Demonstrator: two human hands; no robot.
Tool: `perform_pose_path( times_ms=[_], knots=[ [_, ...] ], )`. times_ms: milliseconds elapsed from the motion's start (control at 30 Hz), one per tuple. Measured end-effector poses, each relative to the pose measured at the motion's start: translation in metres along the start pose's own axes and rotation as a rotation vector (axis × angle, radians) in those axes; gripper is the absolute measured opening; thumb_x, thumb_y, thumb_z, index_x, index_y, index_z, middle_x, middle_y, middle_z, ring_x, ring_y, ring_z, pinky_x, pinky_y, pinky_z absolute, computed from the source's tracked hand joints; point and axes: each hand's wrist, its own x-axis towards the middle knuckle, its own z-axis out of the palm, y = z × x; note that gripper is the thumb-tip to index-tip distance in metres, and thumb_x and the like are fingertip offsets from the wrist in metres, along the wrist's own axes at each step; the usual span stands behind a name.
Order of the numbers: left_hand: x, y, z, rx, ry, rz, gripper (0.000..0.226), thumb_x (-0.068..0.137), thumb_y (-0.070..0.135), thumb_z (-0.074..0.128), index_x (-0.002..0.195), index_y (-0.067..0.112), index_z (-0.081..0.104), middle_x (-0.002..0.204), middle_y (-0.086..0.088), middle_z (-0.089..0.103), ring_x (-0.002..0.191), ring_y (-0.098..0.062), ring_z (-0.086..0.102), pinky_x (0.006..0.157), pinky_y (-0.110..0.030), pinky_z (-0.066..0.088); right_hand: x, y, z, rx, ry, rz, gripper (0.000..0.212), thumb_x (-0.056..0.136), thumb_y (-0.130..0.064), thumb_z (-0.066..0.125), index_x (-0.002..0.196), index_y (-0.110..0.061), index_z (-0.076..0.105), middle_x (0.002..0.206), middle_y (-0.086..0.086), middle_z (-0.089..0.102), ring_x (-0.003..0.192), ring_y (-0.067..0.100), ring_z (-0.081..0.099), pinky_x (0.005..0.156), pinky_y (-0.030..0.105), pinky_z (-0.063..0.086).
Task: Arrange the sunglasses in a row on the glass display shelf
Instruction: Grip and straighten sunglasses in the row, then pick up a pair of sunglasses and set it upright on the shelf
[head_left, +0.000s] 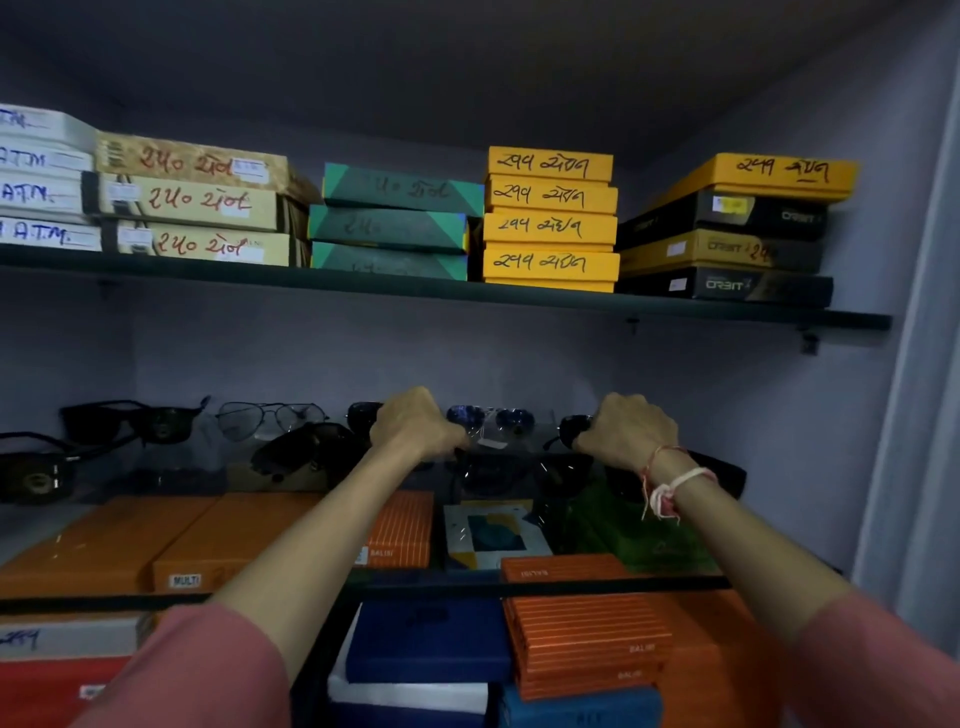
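Several sunglasses stand along the glass display shelf (519, 584). My left hand (415, 423) is closed on a dark pair (361, 415) near the middle of the row. My right hand (628, 428) is closed on another dark pair (571, 428) further right. Between my hands stands a blue-lensed pair (491, 418) with a white tag. Left of my hands are a clear-lens aviator pair (270, 418), a tilted black pair (306, 449) and black pairs (130, 421) at the far left. A black pair (722, 475) lies behind my right wrist.
Stacked yellow, green, beige and black boxes (550, 218) fill the shelf above. Orange boxes (171, 540) show through the glass, with orange and blue boxes (582, 644) lower down. A wall (883, 364) closes off the right side.
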Motion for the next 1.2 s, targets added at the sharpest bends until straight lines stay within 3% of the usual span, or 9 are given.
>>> perform_pose_path(
  times_ms=[67,167,367,500,567,733,867,1000,1200],
  knots=[
    [0.001,0.001,0.002,-0.018,-0.012,-0.005,0.036,0.065,0.038,0.083,0.056,0.012,0.059,0.052,0.000,0.054,0.049,-0.016,0.050,0.050,-0.027,0.042,0.003,0.003,0.001,0.016,-0.049,0.001,0.032,0.082,-0.031,0.063,0.063,-0.012,0.047,0.073,0.006,0.054,0.078,0.028,0.058,0.061,0.027,0.042],
    [0.001,0.004,0.003,-0.025,-0.025,-0.013,0.030,0.067,0.037,0.083,0.062,0.011,0.069,0.053,0.001,0.061,0.052,-0.013,0.056,0.056,-0.028,0.049,0.005,0.002,-0.001,-0.053,-0.067,-0.008,0.029,0.081,-0.040,0.063,0.087,-0.012,0.060,0.089,0.005,0.059,0.089,0.027,0.064,0.070,0.030,0.047],
    [-0.003,-0.003,-0.012,0.004,-0.039,0.027,0.041,0.075,0.050,0.072,0.051,0.017,0.065,0.045,0.006,0.058,0.050,-0.013,0.056,0.054,-0.024,0.046,0.002,-0.012,-0.015,-0.156,0.006,-0.030,0.059,0.081,-0.061,0.058,0.110,-0.010,0.062,0.110,0.009,0.063,0.102,0.029,0.063,0.071,0.030,0.044],
    [-0.009,-0.034,-0.043,0.061,0.085,0.087,0.028,0.082,0.039,0.069,0.066,0.017,0.074,0.060,0.002,0.069,0.061,-0.015,0.062,0.056,-0.026,0.045,-0.010,-0.048,-0.019,-0.020,0.121,-0.137,0.046,0.084,-0.055,0.058,0.091,-0.009,0.061,0.104,0.015,0.065,0.095,0.033,0.063,0.067,0.032,0.042],
    [-0.011,-0.053,-0.057,0.099,0.179,0.110,0.018,0.083,0.033,0.069,0.078,0.018,0.078,0.081,-0.003,0.077,0.078,-0.021,0.068,0.063,-0.030,0.051,-0.020,-0.073,-0.012,0.098,0.075,-0.183,0.045,0.080,-0.056,0.061,0.071,-0.012,0.054,0.088,0.013,0.062,0.081,0.031,0.061,0.063,0.030,0.042],
    [-0.013,-0.098,-0.085,0.157,0.256,0.179,0.016,0.085,0.022,0.066,0.096,0.024,0.077,0.103,-0.007,0.076,0.097,-0.027,0.069,0.083,-0.041,0.058,-0.032,-0.143,0.027,0.287,-0.061,-0.220,0.050,0.076,-0.057,0.063,0.052,-0.017,0.044,0.076,0.010,0.059,0.079,0.032,0.066,0.063,0.032,0.044],
    [-0.015,-0.123,-0.099,0.266,0.225,0.207,0.026,0.084,0.025,0.069,0.110,0.028,0.072,0.115,-0.007,0.069,0.103,-0.026,0.066,0.086,-0.038,0.056,-0.039,-0.187,0.052,0.384,-0.192,-0.181,0.050,0.087,-0.043,0.058,0.051,-0.015,0.036,0.072,0.015,0.055,0.075,0.026,0.055,0.068,0.031,0.043],
    [-0.020,-0.133,-0.102,0.211,0.182,0.224,0.020,0.086,0.027,0.067,0.104,0.023,0.073,0.107,-0.006,0.072,0.098,-0.023,0.067,0.083,-0.039,0.057,-0.040,-0.205,0.073,0.465,-0.313,-0.107,0.039,0.085,-0.042,0.061,0.065,-0.010,0.052,0.107,0.020,0.069,0.097,0.034,0.067,0.089,0.038,0.054],
    [-0.015,-0.130,-0.086,0.296,-0.082,0.248,0.036,0.089,0.044,0.058,0.113,0.019,0.067,0.108,-0.004,0.070,0.102,-0.021,0.066,0.092,-0.041,0.054,-0.050,-0.207,0.079,0.470,-0.308,0.011,0.037,0.080,-0.031,0.071,0.060,-0.010,0.048,0.078,0.014,0.062,0.077,0.024,0.059,0.073,0.032,0.050]
  ],
)
